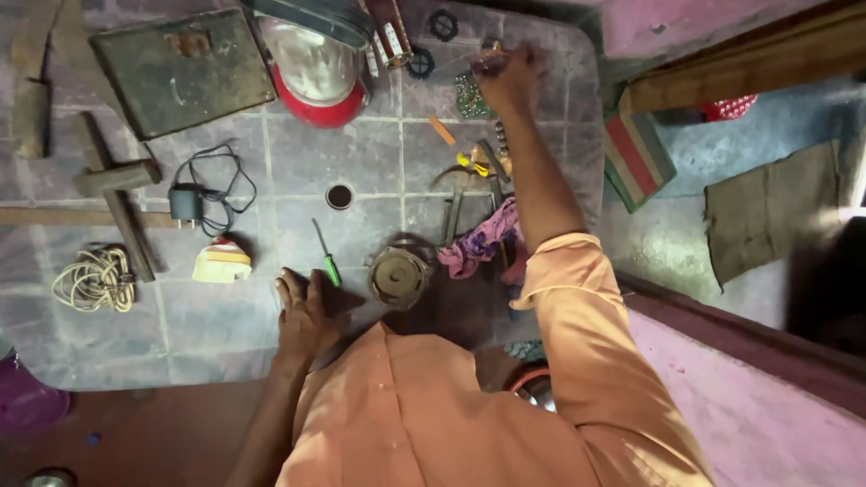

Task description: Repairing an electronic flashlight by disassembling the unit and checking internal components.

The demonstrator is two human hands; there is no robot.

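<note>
A person in an orange shirt leans over a tiled floor (298,162) strewn with repair parts. The left hand (305,311) lies flat and spread on the tiles near the floor's near edge, holding nothing, its fingers just beside a green-handled screwdriver (327,257). The right hand (510,77) is stretched to the far edge, fingers pinched together around a small item too blurred to make out; how firmly it is held cannot be told. Just beside that hand lies a green circuit board (469,97), with two black gear rings (431,41) nearby and a red-rimmed lamp housing (316,72) to their left.

Between the arms sit a round metal motor part (399,277), a hammer (454,206) and a crumpled pink cloth (478,242); pliers with yellow grips (478,162) lie under the outstretched forearm. Towards the left edge are a black adapter with its coiled cable (203,189), a small cream-and-red casing (221,261) and a coil of pale rope (95,280).

The reach looks long and the weight rests on the left palm: a slip there could, by the look of it, send the forearm down onto the pliers or hammer, or drag the sleeve across the loose parts and scatter them. The small item could also drop and vanish among the clutter.
</note>
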